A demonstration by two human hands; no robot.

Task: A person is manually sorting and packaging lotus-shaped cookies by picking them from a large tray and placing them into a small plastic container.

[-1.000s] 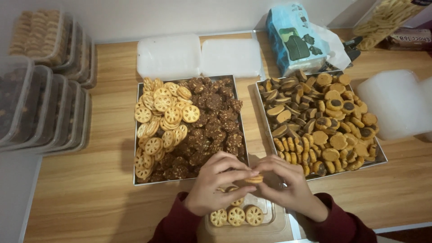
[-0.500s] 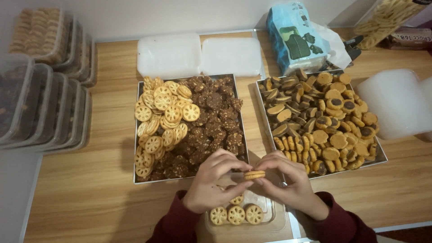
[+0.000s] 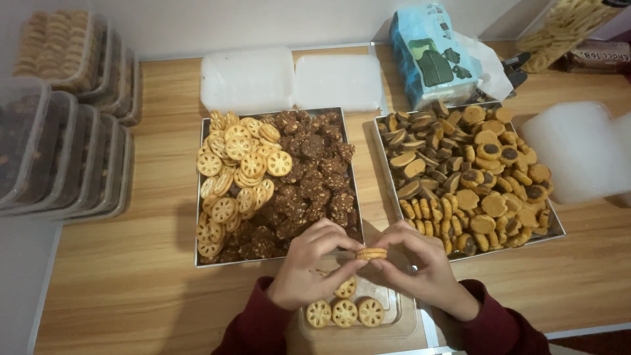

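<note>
My left hand [image 3: 307, 266] and my right hand [image 3: 420, 266] meet over a clear plastic box [image 3: 401, 321] at the table's front edge. Together their fingertips pinch a small stack of round golden cookies [image 3: 371, 253], held flat above the box. Inside the box lie three wheel-patterned round cookies [image 3: 344, 313] in a row, with another cookie [image 3: 346, 288] leaning behind them under my left hand. Both sleeves are dark red.
A left metal tray [image 3: 199, 197] holds wheel cookies and dark brown chunks. A right metal tray [image 3: 555, 220] holds mixed golden biscuits. Stacked filled boxes [image 3: 59, 151] stand at far left. White lids [image 3: 292, 82], a blue bag [image 3: 434, 59] and a white container [image 3: 578, 154] lie behind.
Both hands have stayed over the box, with the stack of cookies lifted slightly and held more level between the fingertips.
</note>
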